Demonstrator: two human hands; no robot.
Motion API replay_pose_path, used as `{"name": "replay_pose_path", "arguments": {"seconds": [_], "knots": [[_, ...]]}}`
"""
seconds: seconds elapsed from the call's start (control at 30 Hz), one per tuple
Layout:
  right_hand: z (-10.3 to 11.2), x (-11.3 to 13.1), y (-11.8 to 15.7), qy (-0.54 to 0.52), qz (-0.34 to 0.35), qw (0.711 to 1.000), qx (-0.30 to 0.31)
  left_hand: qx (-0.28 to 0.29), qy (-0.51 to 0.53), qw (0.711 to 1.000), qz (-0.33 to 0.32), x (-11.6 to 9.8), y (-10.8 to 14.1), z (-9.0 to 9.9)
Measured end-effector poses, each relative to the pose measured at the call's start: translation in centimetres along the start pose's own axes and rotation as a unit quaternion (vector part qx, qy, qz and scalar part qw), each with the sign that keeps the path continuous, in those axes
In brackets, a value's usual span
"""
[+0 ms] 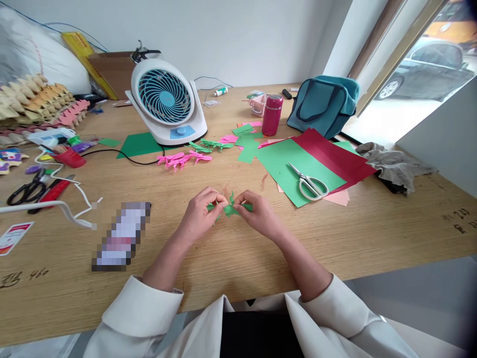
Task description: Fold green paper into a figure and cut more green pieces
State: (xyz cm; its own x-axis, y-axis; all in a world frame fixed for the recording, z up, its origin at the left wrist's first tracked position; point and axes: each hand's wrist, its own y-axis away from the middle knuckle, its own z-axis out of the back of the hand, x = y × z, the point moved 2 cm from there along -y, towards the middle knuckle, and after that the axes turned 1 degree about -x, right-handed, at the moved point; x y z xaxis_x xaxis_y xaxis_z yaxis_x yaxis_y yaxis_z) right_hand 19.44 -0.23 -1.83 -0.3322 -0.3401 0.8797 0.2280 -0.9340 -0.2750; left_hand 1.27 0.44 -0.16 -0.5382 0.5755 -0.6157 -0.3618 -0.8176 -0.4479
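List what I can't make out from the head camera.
Green paper cutout: full outline, head view, partly covered by the left hand and right hand.
Phone-like object: screen content, head view, hidden by pixelation.
White tube: one end, head view, cut off by the left edge.

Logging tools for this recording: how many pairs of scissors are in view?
2: a white-handled pair on the large green sheet at right, and a black-handled pair at left. More may be hidden.

The tabletop (70, 306) bears a handwritten "460" (39, 274) at near left, and unclear scrawl (461, 216) at right.
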Motion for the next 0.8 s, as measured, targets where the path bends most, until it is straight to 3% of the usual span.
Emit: {"name": "replay_pose_path", "arguments": {"seconds": [0.17, 0.33, 0.57, 0.8], "knots": [[-0.1, -0.9, -0.4, -0.159, -0.077, 0.983, -0.048, -0.081, 0.020, 0.996, 0.039, 0.1, -0.1, 0.1], [-0.9, -1.4, -0.5, -0.290, -0.105, 0.949, -0.059, -0.093, -0.004, 0.995, 0.046, -0.4, 0.2, -0.7], [-2.4, -1.6, -0.2, -0.292, -0.079, 0.951, -0.065, -0.145, 0.022, 0.987, 0.067, -0.7, 0.4, -0.9], [-2.5, -1.7, -0.2, -0.305, -0.066, 0.949, -0.044, -0.130, 0.061, 0.987, 0.066, -0.7, 0.3, -0.9]]}}
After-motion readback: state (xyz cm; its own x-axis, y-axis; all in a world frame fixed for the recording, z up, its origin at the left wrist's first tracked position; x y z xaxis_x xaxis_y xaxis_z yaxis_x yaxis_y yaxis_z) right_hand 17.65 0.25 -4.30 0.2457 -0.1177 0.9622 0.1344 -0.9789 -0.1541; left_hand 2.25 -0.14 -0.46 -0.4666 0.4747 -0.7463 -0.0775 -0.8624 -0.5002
